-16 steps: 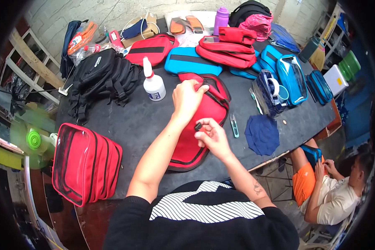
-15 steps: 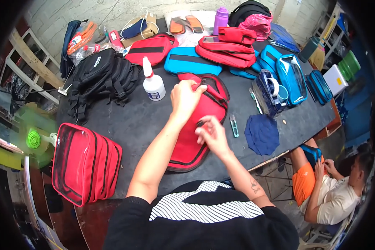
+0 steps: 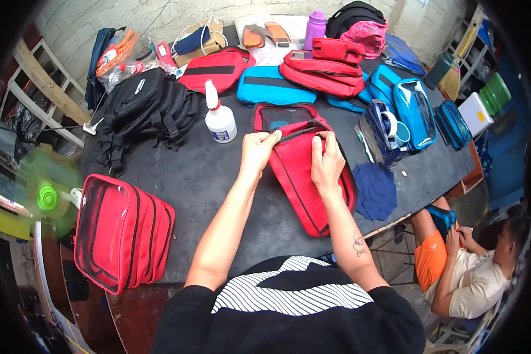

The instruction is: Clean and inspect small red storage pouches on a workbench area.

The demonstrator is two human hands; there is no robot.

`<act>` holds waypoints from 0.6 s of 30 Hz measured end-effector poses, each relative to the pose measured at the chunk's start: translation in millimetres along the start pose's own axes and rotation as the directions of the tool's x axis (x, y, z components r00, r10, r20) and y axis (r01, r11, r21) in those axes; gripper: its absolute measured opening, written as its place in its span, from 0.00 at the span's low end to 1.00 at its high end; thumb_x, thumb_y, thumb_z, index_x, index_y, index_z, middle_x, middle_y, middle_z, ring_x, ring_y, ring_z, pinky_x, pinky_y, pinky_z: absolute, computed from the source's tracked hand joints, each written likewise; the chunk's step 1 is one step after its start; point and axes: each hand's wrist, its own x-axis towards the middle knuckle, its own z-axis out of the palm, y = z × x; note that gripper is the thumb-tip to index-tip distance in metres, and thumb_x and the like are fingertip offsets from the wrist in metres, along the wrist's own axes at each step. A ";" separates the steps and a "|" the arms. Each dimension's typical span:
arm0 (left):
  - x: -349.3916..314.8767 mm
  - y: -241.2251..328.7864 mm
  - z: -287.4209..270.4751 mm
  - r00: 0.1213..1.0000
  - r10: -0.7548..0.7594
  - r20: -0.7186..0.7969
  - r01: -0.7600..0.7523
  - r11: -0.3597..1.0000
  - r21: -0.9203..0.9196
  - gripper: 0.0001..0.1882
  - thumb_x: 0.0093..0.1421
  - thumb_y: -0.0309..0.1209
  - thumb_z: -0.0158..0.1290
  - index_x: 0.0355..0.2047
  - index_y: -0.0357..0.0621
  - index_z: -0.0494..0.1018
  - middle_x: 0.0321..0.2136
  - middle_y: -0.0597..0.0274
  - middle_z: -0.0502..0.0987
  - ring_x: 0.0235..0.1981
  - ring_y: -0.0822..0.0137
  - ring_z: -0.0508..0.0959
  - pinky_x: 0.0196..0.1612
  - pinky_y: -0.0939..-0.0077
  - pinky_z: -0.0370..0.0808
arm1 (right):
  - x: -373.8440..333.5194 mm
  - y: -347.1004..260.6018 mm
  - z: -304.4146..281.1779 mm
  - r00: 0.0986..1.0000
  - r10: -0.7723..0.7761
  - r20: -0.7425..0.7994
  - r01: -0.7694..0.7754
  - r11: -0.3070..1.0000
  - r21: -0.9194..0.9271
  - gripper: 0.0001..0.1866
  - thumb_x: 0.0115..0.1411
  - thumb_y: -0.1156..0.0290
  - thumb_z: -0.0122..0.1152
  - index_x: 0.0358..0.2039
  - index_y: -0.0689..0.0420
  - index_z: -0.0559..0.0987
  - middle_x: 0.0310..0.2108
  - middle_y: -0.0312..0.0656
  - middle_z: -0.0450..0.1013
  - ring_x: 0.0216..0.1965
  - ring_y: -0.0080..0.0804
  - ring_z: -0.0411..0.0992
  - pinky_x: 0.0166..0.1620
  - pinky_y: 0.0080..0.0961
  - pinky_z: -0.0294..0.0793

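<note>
A red zippered bag (image 3: 298,183) with black piping lies slanted on the dark table in front of me. Its far end has a clear window panel (image 3: 280,117), and a black zipper runs across just below that. My left hand (image 3: 257,154) pinches the bag's left edge by the zipper, thumb on top. On the opposite side my right hand (image 3: 328,162) is closed on the red fabric near the zipper's right end. The fingertips of both hands are partly hidden in the cloth.
A white spray bottle (image 3: 220,121) stands left of the bag. A red clear-fronted case (image 3: 124,233) sits at the near left, a black backpack (image 3: 147,106) behind it. Blue cloth (image 3: 374,192) lies to the right. Red and blue bags line the back. A seated person (image 3: 472,259) holds a blue pouch.
The red bag has turned, its near end swinging right and covering the small snips. My right hand has moved up to the bag's far right edge; my left hand has shifted down slightly.
</note>
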 end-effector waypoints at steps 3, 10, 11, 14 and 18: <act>-4.4 2.2 7.5 0.998 0.052 -0.037 -0.049 0.995 0.089 0.18 0.59 0.35 0.57 0.14 0.42 0.73 0.14 0.76 0.70 0.16 0.84 0.63 0.21 0.83 0.58 | 2.3 -2.2 -1.8 0.998 0.059 -0.010 -0.059 0.994 -0.089 0.11 0.61 0.61 0.54 0.34 0.57 0.74 0.28 0.47 0.74 0.30 0.49 0.73 0.33 0.41 0.70; -9.4 8.3 19.0 0.986 0.144 -0.084 -0.119 0.962 0.247 0.20 0.59 0.36 0.57 0.13 0.40 0.71 0.13 0.77 0.67 0.15 0.84 0.60 0.17 0.81 0.54 | -5.6 6.8 3.8 0.977 0.202 -0.066 -0.202 0.979 0.005 0.15 0.55 0.67 0.61 0.35 0.59 0.66 0.28 0.49 0.73 0.28 0.48 0.75 0.33 0.40 0.74; -9.3 6.8 18.9 0.986 0.143 -0.083 -0.118 0.961 0.248 0.20 0.59 0.36 0.57 0.13 0.40 0.71 0.13 0.77 0.67 0.15 0.84 0.60 0.17 0.81 0.54 | -5.6 6.8 3.9 0.977 0.203 -0.066 -0.203 0.979 0.004 0.15 0.55 0.67 0.61 0.35 0.59 0.66 0.28 0.49 0.73 0.28 0.48 0.75 0.33 0.40 0.74; -9.0 3.8 18.2 0.987 0.138 -0.083 -0.116 0.967 0.228 0.20 0.59 0.35 0.57 0.13 0.40 0.70 0.13 0.77 0.66 0.15 0.84 0.60 0.17 0.81 0.54 | -4.9 3.3 3.4 0.973 0.223 -0.058 -0.224 0.974 -0.013 0.15 0.55 0.67 0.61 0.36 0.60 0.66 0.28 0.51 0.73 0.29 0.50 0.75 0.33 0.40 0.74; -11.4 6.6 21.0 0.987 0.139 -0.078 -0.118 0.964 0.237 0.21 0.59 0.35 0.57 0.11 0.41 0.69 0.12 0.78 0.65 0.15 0.84 0.59 0.17 0.80 0.53 | -5.1 4.9 2.5 0.970 0.237 -0.053 -0.239 0.971 -0.022 0.16 0.56 0.65 0.61 0.36 0.60 0.66 0.29 0.51 0.73 0.29 0.49 0.75 0.33 0.40 0.74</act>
